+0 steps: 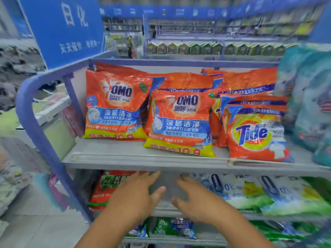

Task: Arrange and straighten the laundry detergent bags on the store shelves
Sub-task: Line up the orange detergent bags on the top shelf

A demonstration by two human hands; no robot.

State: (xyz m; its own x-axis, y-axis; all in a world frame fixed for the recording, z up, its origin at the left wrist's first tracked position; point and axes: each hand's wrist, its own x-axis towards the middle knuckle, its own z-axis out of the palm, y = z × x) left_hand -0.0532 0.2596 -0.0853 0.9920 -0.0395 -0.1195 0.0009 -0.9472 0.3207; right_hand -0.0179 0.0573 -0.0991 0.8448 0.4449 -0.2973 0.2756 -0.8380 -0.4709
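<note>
Both hands are out in front, below the lip of the top shelf [143, 162]. The left hand [133, 196] has its fingers spread wide and straight, holding nothing; the right hand [196, 198] is likewise open and empty, its fingers loosely fanned. They hover well apart from the detergent bags above, level with the shelf below, palms down, looking poised to reach in.

Up top, the left OMO bag [114, 104] leans back almost upright against the rear. The second OMO bag [180, 122] sits further forward, tilted, its bottom corner near the shelf edge, so the pair doesn't line up. Just beside it on the right, the Tide bag [258, 135] stands in front of a stack of similar orange bags, slumped and overlapping unevenly. That forward OMO bag looks like the natural candidate to push back.

On the lower shelf, a red bag [105, 190] sits left of the hands and pale blue-green bags [250, 192] run to the right, with a bare gap between them.
</note>
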